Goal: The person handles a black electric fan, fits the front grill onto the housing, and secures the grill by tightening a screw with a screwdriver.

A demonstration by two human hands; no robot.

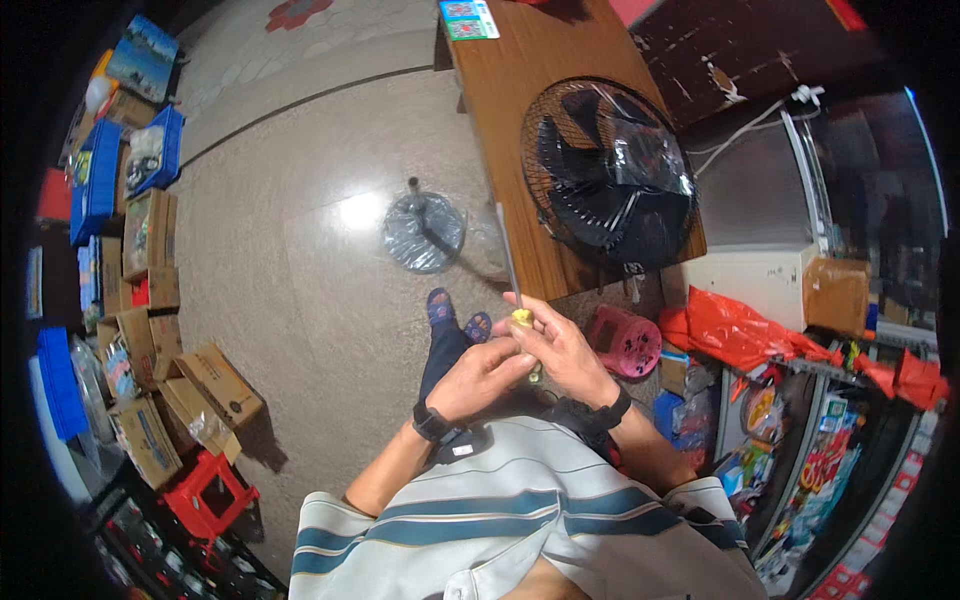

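Both grips closed on screwdriver [511, 270]: right hand [565, 352], left hand [480, 375], near fan [610, 170].

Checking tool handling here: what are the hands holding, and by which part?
A screwdriver: both the right hand and the left hand grip its yellow handle end, shaft pointing away.

A short-sleeved polo shirt [520, 520] covers the torso, pale grey with broad teal stripes edged in white. Each wrist carries a dark band (the left one [432, 424] looks like a black watch). Dark trousers [445, 355], blue patterned slippers [440, 305].
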